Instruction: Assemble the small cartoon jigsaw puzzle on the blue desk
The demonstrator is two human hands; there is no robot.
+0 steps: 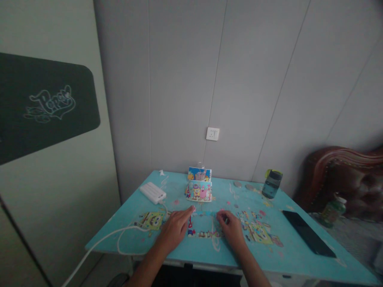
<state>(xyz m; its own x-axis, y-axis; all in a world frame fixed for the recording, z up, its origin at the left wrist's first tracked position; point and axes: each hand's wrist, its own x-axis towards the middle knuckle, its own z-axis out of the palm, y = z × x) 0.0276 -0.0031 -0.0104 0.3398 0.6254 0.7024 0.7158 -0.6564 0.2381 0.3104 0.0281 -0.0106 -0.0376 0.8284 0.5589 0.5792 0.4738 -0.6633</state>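
Between my hands on the blue table lies a jigsaw puzzle border, a rectangle of small colourful joined pieces; its bottom row [205, 234] shows cartoon figures. My left hand [176, 226] rests at the border's upper left corner with its fingers stretched out. At the upper right corner, my right hand [231, 227] has its fingers curled and pinched together; whatever is in them is hidden. Cartoon puzzle pieces [259, 233] lie to the right of my right hand, and more puzzle pieces [153, 220] lie left of my left hand. Behind the border stands a cartoon picture card [199, 192].
A white power bank [153, 193] with a white cable [119, 230] sits on the left of the table [209, 254]. To the right are a dark phone or tablet [308, 233] and a water bottle [271, 184]. A green bottle [333, 211] stands beyond the table.
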